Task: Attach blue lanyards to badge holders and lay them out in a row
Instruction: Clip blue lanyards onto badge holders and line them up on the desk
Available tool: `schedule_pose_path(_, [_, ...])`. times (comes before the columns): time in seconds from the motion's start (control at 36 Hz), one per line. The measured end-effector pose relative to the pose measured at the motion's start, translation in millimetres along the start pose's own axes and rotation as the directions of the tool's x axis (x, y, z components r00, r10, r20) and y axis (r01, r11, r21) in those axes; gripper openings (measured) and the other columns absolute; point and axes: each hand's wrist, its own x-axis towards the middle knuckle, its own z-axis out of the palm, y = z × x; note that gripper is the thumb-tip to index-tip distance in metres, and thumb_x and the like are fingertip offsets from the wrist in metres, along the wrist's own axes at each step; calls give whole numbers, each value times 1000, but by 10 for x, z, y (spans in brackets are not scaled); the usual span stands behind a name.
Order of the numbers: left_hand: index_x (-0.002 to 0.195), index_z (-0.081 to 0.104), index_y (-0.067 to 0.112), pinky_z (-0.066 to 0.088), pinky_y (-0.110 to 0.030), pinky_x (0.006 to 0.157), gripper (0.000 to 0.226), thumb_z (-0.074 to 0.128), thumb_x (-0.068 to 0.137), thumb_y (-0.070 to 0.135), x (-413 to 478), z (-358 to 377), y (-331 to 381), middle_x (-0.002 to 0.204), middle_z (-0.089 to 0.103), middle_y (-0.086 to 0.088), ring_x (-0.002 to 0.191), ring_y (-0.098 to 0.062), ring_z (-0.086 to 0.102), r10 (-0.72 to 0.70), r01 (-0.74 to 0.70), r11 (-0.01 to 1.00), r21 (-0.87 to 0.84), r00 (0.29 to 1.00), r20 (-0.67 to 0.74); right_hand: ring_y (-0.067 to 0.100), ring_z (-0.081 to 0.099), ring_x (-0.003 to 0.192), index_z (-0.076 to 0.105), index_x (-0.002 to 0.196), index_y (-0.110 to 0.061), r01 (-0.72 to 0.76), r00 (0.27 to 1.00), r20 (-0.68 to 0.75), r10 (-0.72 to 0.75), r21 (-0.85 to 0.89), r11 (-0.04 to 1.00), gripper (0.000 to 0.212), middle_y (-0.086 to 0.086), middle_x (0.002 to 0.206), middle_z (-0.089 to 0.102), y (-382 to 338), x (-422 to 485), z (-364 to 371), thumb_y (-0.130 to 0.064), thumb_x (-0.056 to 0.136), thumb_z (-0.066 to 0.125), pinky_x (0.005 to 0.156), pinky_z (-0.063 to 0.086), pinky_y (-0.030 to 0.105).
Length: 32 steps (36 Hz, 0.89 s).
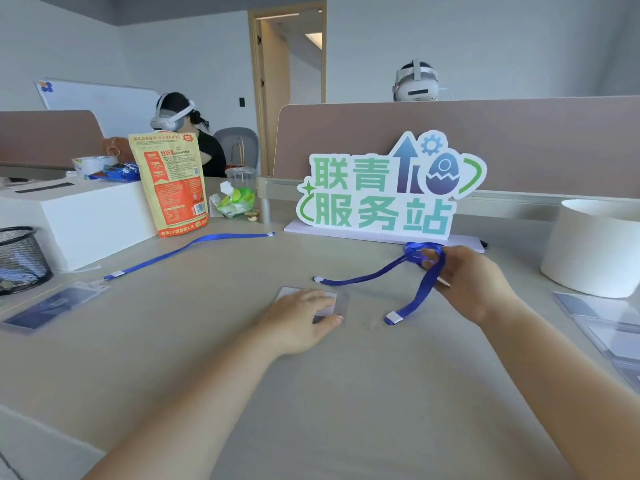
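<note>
A clear badge holder [341, 301] lies flat on the desk at centre, and my left hand [299, 320] rests on it, fingers pressing it down. My right hand [465, 280] pinches a bunched blue lanyard [367, 277] just right of the holder. One lanyard end with a white tip trails left across the desk; the other end, with a white clip, hangs down in front. At the left lies a finished badge holder [52, 306] joined to a straight blue lanyard [180, 251].
A stack of clear badge holders [602, 323] sits at the right edge. A white cylinder [592, 244] stands behind it. A foam sign [384, 188] stands at the back centre. At the left are a mesh basket [20, 258], a white box [79, 216] and an orange bag [175, 181].
</note>
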Motion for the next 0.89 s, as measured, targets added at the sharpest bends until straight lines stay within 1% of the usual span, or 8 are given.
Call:
schedule_pose_path(0.06, [140,41,30,16,-14,103,49,40,96,50,71,20,118,148,33,21,138,-3,26,35,-34,999,-13,998,48,18,62,104,56,114,-5,23,1000,-11,-22,71,997,28,2,109,66,-37,-11,-87,8,89,49,75,53,18])
schedule_pose_path(0.17, [132,51,26,20,-20,110,41,36,98,44,270,122,320,146,38,18,136,-6,31,91,-88,995,-36,991,99,20,65,93,61,110,-3,95,995,-33,-89,340,936,28,9,105,68,-98,-32,-281,-16,95,42,83,49,28])
schedule_pose_path(0.28, [132,49,34,21,-32,115,41,30,98,48,484,254,493,149,33,18,140,-9,27,161,-163,987,6,978,131,16,64,75,56,86,-11,167,985,-19,-174,-207,964,14,6,89,70,-52,-212,-340,-22,95,52,72,48,25])
schedule_pose_path(0.39, [136,42,38,18,-30,116,41,27,99,46,598,396,714,153,27,15,142,-10,22,182,-189,980,58,978,105,12,52,88,52,111,-18,198,980,149,-132,-787,584,25,-2,98,54,247,-260,-496,-29,90,60,75,37,21])
schedule_pose_path(0.53, [145,29,40,12,-24,113,45,25,100,45,594,431,828,156,18,18,143,-6,15,181,-190,978,85,978,100,14,45,108,43,134,-17,217,976,186,-112,-874,434,74,0,118,39,349,-277,-528,-51,75,70,91,35,21])
schedule_pose_path(0.69, [141,36,43,16,-26,115,41,28,100,46,582,458,797,153,26,20,141,-6,21,190,-193,980,55,980,50,18,49,102,66,111,-25,203,972,147,-185,-919,339,45,-4,105,38,413,-283,-474,-55,78,65,93,42,31])
schedule_pose_path(0.81, [141,36,43,19,-26,114,42,28,100,45,576,455,771,152,26,22,140,-6,22,242,-248,966,74,967,80,16,39,114,65,106,-27,212,949,143,-280,-949,233,37,-7,114,45,435,-295,-485,-55,80,62,97,32,30])
schedule_pose_path(0.89, [141,37,44,21,-27,114,41,28,100,44,566,466,759,151,28,23,139,-6,24,263,-266,962,66,963,56,18,41,112,59,98,-22,209,953,139,-269,-945,253,34,-6,107,48,443,-289,-485,-52,82,61,91,35,29])
